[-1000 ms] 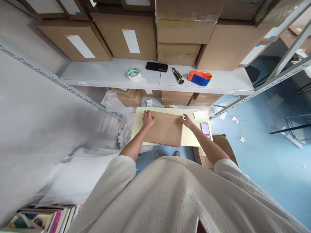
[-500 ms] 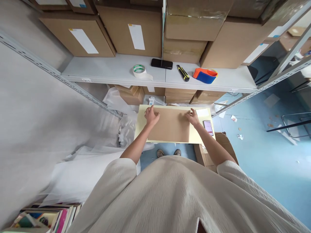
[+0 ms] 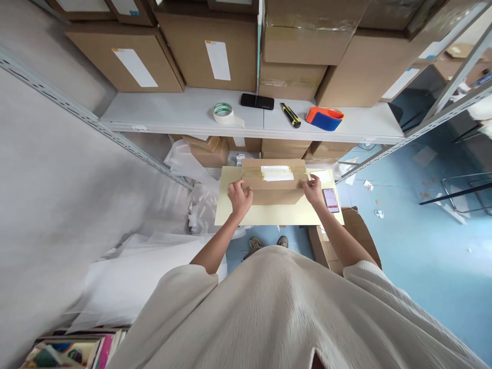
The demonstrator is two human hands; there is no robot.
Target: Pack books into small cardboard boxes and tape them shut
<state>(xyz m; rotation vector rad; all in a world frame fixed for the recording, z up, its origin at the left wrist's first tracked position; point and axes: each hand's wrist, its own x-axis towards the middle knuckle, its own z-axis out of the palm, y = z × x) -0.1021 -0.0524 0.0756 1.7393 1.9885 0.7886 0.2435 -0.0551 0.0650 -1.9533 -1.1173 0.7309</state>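
A brown cardboard box (image 3: 273, 196) stands on the pale yellow table (image 3: 230, 218), its taped narrow face turned up. Stuck on that face is a white label (image 3: 277, 173) with yellow marks. My left hand (image 3: 240, 199) grips the box's left end, fingers curled at the edge. At the opposite end, my right hand (image 3: 312, 190) holds the box near its upper corner. Right of that hand lies a phone with a lit screen (image 3: 330, 200). A white paper (image 3: 322, 176) rests behind it on the table.
Above the table, a grey shelf (image 3: 172, 110) carries a tape roll (image 3: 223, 113), a dark phone (image 3: 257, 101), a yellow-black utility knife (image 3: 290, 115) and an orange-blue tape dispenser (image 3: 325, 118). Cardboard boxes (image 3: 207, 56) stand behind them. An open carton (image 3: 351, 230) sits on the floor at right.
The box has been tipped from lying flat onto a narrow side, bringing its taped, labelled face into view. Both hands have stayed at its ends and moved slightly with it.
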